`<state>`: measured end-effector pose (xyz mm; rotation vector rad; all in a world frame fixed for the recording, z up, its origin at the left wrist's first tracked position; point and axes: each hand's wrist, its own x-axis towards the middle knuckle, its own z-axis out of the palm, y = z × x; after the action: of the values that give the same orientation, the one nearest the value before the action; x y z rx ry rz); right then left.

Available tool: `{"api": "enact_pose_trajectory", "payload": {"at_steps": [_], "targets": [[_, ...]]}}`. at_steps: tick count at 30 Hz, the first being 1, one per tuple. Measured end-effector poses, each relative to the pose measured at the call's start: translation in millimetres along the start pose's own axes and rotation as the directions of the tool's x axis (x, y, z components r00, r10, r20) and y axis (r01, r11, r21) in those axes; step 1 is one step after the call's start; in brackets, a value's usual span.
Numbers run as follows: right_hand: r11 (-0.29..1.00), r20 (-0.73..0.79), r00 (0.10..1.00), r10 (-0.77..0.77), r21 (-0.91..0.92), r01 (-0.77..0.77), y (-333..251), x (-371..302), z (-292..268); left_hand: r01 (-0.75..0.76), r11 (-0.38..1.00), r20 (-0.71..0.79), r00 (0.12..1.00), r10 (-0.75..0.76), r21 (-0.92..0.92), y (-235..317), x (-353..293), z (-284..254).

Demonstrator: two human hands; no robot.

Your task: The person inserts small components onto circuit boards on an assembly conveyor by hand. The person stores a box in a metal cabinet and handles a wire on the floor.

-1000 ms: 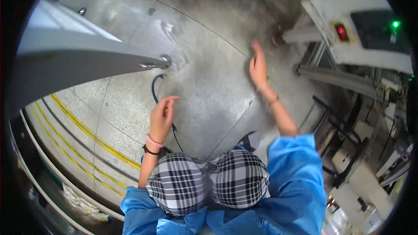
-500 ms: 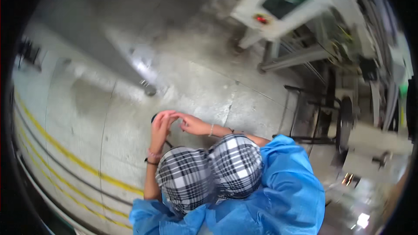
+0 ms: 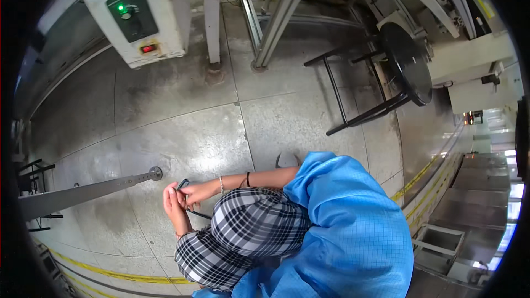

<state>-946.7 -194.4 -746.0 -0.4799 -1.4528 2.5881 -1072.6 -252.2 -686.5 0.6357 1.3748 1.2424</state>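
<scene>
My left hand (image 3: 175, 213) is raised at lower left, its fingers bent and drawn together. My right hand (image 3: 200, 192) meets it from the right, its fingers closed against the left fingers. Between the two hands sits a slim black cord-like thing (image 3: 183, 184). A thin dark strand runs from beneath the hands toward the plaid cloth (image 3: 259, 221) in front of me. What kind of thing it is, I cannot make out. Light beads and a dark band circle my right wrist. Blue cloth (image 3: 353, 215) covers my upper right arm.
A grey metal leg (image 3: 88, 190) with a round foot reaches in from the left. At the upper left hangs a white control box (image 3: 132, 16) with a green light. A black stool (image 3: 406, 63) stands at right. Yellow lines (image 3: 121, 277) mark the floor.
The view has swung to the right, so the control box and metal leg now appear farther left. Both hands stay together and sit lower and farther left, with the black thing showing more.
</scene>
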Motion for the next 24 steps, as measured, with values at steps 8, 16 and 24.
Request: {"api": "enact_pose_trajectory", "payload": {"at_steps": [8,16,24], "targets": [[0.999,0.090,0.995,-0.050,-0.015,0.051,-16.5,-17.5,2.7,-0.037,0.997,0.073,0.997,0.031,0.073,6.6,8.6,4.3],[0.982,-0.012,0.995,-0.095,-0.166,0.092,-2.2,-23.9,-9.8,-0.015,0.984,0.022,1.000,0.011,0.176,4.9,6.6,9.0],[0.997,-0.084,0.994,-0.075,0.005,0.075,-1.2,-25.8,-4.4,0.054,0.988,-0.003,0.999,-0.054,0.148,-2.6,5.1,0.1]]}}
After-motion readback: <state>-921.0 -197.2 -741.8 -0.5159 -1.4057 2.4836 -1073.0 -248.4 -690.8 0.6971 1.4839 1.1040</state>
